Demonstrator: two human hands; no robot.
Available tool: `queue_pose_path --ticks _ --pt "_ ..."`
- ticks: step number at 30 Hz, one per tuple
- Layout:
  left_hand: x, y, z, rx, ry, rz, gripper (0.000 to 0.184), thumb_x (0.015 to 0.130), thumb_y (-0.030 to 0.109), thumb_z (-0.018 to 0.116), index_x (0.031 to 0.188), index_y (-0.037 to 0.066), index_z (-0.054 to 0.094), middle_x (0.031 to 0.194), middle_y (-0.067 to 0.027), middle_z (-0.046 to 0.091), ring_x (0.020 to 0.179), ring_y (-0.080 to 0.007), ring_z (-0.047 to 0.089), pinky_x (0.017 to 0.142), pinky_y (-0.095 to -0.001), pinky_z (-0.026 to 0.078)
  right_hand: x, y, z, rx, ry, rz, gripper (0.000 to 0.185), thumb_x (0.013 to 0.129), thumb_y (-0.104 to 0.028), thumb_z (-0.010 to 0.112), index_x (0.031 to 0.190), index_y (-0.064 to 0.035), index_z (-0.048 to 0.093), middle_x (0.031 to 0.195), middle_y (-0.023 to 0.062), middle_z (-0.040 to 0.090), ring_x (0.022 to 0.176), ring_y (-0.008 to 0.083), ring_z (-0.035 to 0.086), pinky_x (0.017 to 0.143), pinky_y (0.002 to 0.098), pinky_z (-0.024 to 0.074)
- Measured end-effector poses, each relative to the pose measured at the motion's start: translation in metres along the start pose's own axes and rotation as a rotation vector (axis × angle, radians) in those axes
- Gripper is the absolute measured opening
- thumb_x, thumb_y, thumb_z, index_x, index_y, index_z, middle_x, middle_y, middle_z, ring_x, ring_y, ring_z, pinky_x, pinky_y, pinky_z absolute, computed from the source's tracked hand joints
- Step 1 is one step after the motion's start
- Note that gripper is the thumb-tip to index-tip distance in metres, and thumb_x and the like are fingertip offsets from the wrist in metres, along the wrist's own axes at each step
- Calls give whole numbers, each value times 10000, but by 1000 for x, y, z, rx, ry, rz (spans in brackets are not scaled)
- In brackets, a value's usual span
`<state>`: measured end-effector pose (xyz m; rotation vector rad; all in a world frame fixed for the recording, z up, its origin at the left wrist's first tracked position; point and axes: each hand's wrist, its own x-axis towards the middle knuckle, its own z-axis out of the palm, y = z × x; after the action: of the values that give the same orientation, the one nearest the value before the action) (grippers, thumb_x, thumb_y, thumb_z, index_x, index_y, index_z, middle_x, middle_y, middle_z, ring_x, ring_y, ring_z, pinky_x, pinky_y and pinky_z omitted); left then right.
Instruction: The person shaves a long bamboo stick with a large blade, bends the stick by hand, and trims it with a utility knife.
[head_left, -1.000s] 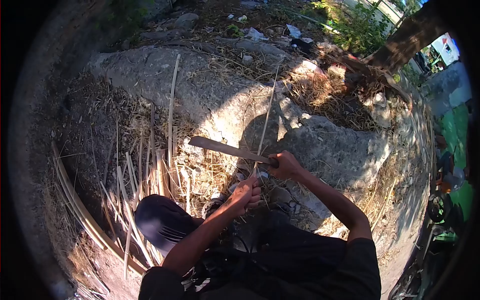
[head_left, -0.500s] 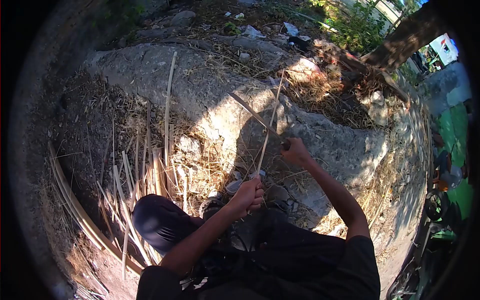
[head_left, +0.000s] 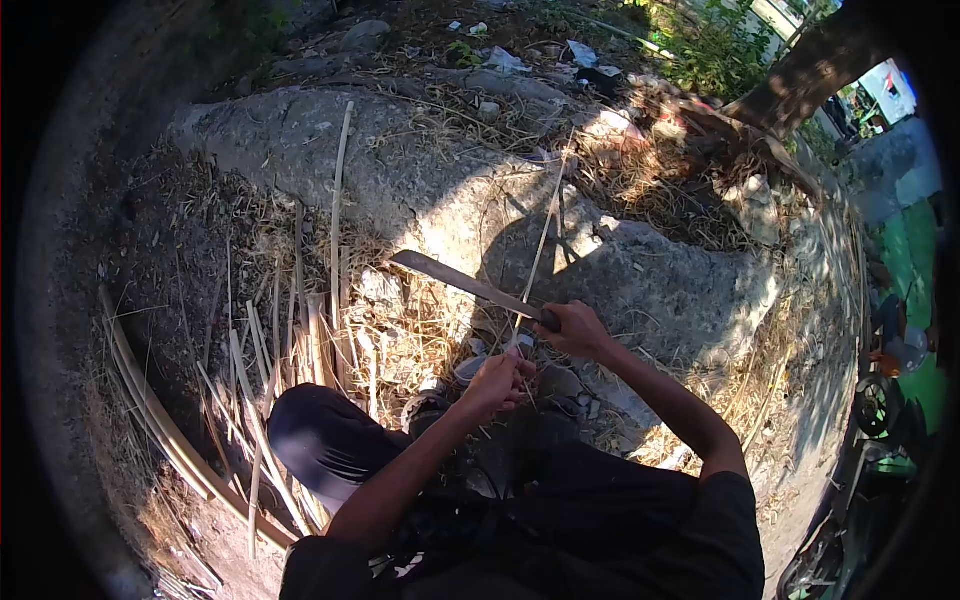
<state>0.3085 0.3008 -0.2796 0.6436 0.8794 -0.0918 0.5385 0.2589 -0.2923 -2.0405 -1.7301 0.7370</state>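
Note:
My left hand (head_left: 500, 381) is closed around the lower end of a thin, pale split-bamboo strip (head_left: 545, 235), which slants up and away to the right. In my right hand (head_left: 577, 330) is the dark handle of a machete (head_left: 455, 278). Its long blade points up and to the left, crossing the strip a short way above my left hand. Whether the edge bites into the strip is too small to tell.
Several bamboo strips (head_left: 339, 220) lean and lie at the left, with long curved pieces (head_left: 160, 425) beside my knee. Ahead runs a low concrete ledge (head_left: 660, 290) with dry grass and litter. A tree trunk (head_left: 815, 70) stands at the upper right.
The machete has slid down along the strip toward my left hand, and its blade now lies flatter. My right hand has moved down and slightly left. My left hand has barely moved.

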Motion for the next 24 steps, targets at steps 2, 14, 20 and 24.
queue_pose_path --ticks 2,14,20,24 --pt "-4 2 0 19 67 46 471 1120 465 353 1103 43 563 701 20 416 499 -58 379 412 -245 313 -4 1 1 13 -11 -12 234 870 -297 757 926 -74 712 652 173 636 637 396 661 631 490 517" --pt "16 -21 -11 309 164 229 383 1124 399 388 922 97 510 660 43 399 470 -66 369 420 -266 305 -8 0 21 113 -135 40 218 776 -232 747 935 -83 738 765 180 701 748 428 685 695 505 544" --pt "22 -27 -13 666 389 465 450 1089 330 414 872 -12 611 711 -217 624 650 -361 647 633 -496 483 -5 1 26 92 -132 19 203 773 -199 753 922 -64 727 694 185 657 659 412 653 631 480 508" --pt "12 -15 -11 686 384 453 434 1081 302 420 872 -22 617 751 -247 639 700 -416 657 671 -514 493 -7 -1 32 59 -91 -5 201 761 -206 743 918 -82 731 703 186 662 672 417 657 631 489 506"
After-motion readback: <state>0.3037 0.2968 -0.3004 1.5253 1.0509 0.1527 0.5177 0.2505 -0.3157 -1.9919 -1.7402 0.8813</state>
